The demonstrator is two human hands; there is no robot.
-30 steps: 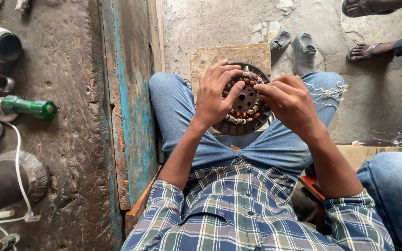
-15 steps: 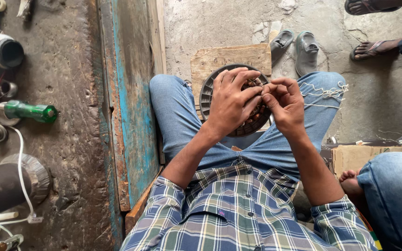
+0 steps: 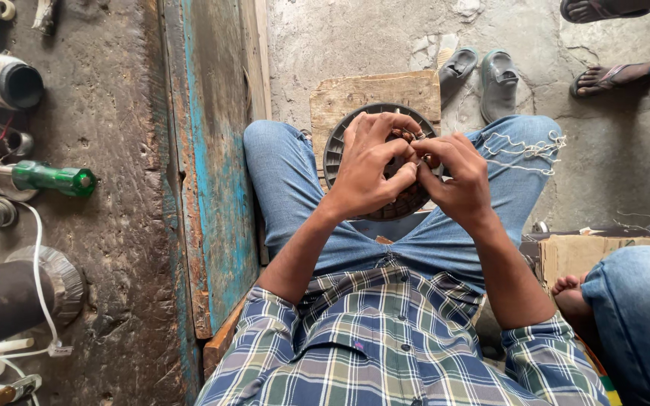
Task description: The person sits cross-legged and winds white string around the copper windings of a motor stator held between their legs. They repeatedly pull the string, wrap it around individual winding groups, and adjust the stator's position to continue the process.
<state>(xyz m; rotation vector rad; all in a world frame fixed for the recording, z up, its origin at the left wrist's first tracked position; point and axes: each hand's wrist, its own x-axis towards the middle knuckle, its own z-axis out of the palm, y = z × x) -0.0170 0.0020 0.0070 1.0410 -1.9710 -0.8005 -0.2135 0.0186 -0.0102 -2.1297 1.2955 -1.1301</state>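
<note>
Sitting low, in a checked shirt (image 3: 385, 346) and blue jeans (image 3: 287, 188), with both forearms reaching forward over the lap. Left hand (image 3: 366, 169) lying curled over the near left part of a round dark stator (image 3: 334, 154), fingers bent and pressing on its face, thumb meeting the other hand. Right hand (image 3: 457, 177) closed in a pinch at the middle of the disc, apparently on the copper winding (image 3: 408, 135), though what exactly is between the fingertips cannot be told. Stator resting between the knees, leaning on a wooden board (image 3: 374, 94) that stands on the concrete floor (image 3: 626, 150). Possible trouble, as a judgement only: thin wire could kink or snap under too strong a pull, and the disc could slide off the board's near edge, being held by fingers only. Loose pale thread (image 3: 524, 146) lying on the right knee, possibly ready to catch. Further left, a worn blue plank (image 3: 216, 188), then a green-handled screwdriver (image 3: 54, 178) on the dark bench. Beyond the board, a pair of grey sandals (image 3: 483, 75); another person's foot (image 3: 603, 79) at the far right corner.
</note>
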